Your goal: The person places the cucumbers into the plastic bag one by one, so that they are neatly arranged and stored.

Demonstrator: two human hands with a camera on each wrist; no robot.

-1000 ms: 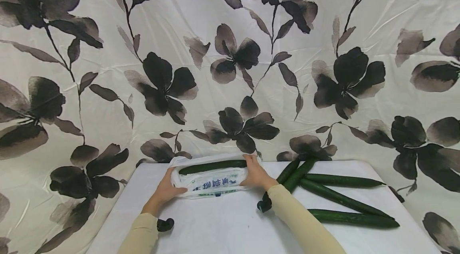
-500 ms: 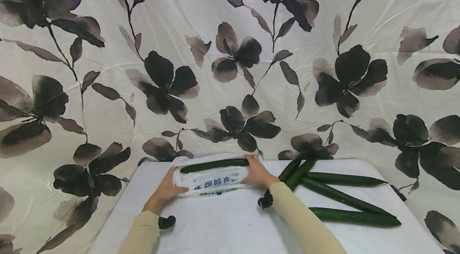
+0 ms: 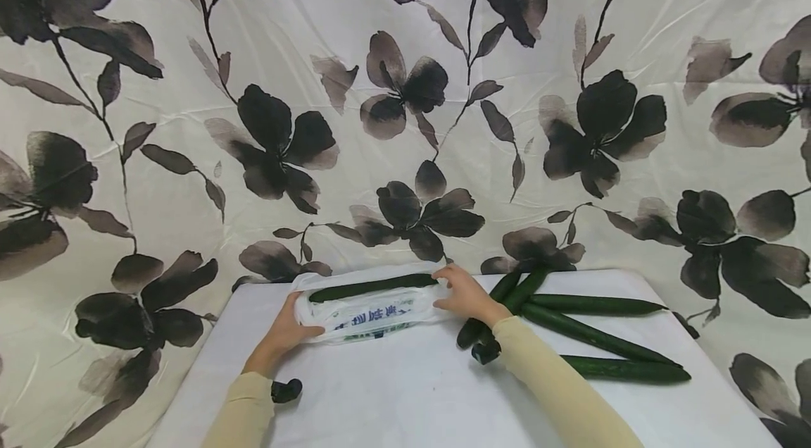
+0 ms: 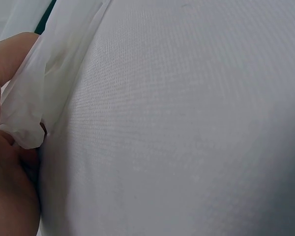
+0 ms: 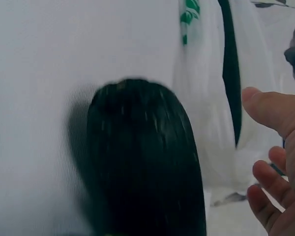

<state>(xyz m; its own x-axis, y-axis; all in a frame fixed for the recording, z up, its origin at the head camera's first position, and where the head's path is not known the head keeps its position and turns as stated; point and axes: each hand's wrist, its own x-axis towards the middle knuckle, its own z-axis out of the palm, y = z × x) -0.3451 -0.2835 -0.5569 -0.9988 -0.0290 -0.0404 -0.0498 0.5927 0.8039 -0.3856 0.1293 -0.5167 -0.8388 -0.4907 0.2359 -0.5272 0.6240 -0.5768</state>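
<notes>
A white plastic bag (image 3: 374,320) with blue and green print lies at the back of the table, a cucumber (image 3: 370,287) showing through its opening. My left hand (image 3: 283,330) grips the bag's left end, thumb on the near side; in the left wrist view the plastic (image 4: 32,103) bunches between thumb and fingers. At the bag's right end is my right hand (image 3: 469,295). Its thumb and fingers stand apart with nothing between them in the right wrist view, beside the bag (image 5: 206,108). Close to that wrist, the blunt end of a loose cucumber (image 5: 142,157) shows large.
Several loose cucumbers (image 3: 598,337) lie on the right of the white-covered table (image 3: 380,399), some crossing each other under and beyond the right forearm. A floral cloth (image 3: 405,117) hangs behind the table's back edge.
My right hand has come off the bag's right end and shifted slightly right. The left hand keeps its grip. The head view has shifted a little.
</notes>
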